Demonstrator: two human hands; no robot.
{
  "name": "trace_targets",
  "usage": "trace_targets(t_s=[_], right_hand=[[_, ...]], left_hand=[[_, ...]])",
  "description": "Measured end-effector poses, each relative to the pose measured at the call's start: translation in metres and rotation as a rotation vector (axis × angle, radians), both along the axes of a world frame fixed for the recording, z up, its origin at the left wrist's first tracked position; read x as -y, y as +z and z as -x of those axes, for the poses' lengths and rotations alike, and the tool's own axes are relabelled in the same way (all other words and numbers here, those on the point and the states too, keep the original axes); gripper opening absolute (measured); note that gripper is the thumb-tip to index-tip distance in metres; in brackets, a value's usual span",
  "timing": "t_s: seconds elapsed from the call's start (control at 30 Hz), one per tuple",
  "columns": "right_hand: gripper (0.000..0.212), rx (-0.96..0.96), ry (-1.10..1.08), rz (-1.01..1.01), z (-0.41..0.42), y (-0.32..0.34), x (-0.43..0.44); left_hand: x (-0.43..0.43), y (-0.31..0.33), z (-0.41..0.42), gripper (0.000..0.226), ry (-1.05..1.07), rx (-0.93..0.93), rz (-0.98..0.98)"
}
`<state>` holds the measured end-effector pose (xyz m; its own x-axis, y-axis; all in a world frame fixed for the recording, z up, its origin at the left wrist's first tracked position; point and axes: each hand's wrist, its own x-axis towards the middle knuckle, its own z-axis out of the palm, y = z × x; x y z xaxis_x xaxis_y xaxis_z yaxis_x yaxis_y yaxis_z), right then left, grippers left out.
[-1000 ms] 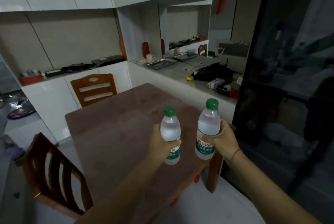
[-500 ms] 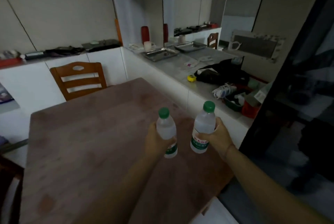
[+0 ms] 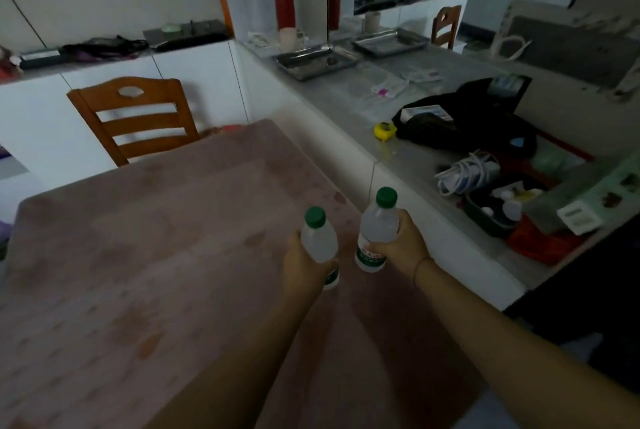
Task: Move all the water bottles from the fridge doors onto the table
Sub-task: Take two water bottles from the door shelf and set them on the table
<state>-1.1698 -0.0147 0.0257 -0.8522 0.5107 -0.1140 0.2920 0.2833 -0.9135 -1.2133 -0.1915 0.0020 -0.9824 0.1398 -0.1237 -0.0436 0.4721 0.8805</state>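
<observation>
Here, fingers curled: left hand grips clear green-capped left bottle, right hand grips right bottle.

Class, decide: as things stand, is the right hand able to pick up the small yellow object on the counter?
Probably not: the right hand grips a water bottle, though nothing blocks the way to the yellow object.

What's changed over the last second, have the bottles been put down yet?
The left hand and right hand have carried the left bottle and right bottle forward, from the near corner of the table to over its top. Both grips are unchanged; nothing released. Bottles stay roughly upright, capped. Whether they touch the table is unclear.
</observation>
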Motion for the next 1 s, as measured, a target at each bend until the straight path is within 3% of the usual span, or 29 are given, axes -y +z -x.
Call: trace_targets(t_s=[0.63,0.77,0.87,1.0], right_hand=[[0.075,0.085,0.058,-0.001,0.051,-0.031,-0.009],[0.082,0.100,0.054,0.033,0.047,-0.031,-0.006],[0.094,0.082,0.044,0.078,0.030,-0.029,-0.008],[0.107,0.037,-0.042,0.006,-0.002,-0.028,-0.010]], left_hand=[[-0.028,-0.010,0.033,0.072,-0.085,0.045,0.005],[-0.027,-0.009,0.027,0.051,-0.110,0.037,0.017],[-0.023,-0.008,0.013,0.067,-0.126,0.026,0.040],[-0.011,-0.003,-0.018,0.099,-0.062,0.159,0.166]])
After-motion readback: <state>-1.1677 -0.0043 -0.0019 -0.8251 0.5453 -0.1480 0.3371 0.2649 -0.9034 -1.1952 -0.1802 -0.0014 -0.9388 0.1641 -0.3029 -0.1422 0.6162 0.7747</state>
